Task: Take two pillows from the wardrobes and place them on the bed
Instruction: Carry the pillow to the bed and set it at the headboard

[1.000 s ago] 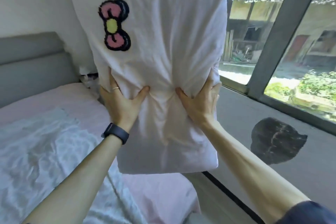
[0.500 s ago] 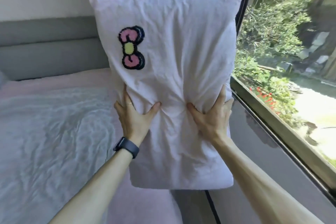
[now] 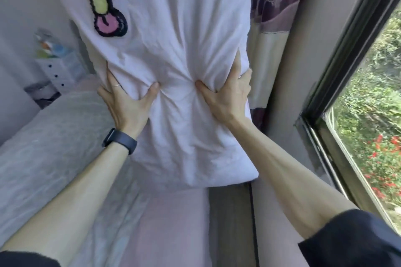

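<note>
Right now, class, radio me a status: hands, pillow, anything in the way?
Left hand and right hand both gripping the pillow. Pillow upright, off the bed. Nothing in the way.

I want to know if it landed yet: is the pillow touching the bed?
Apart. The head view shows the pillow held up by both hands, its bottom edge hanging clear above the pink bed.

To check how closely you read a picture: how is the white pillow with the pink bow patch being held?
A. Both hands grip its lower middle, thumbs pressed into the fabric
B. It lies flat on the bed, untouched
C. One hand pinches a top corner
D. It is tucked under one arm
A: the left hand and right hand both clutch the pillow, bunching its fabric above the bed.
</note>
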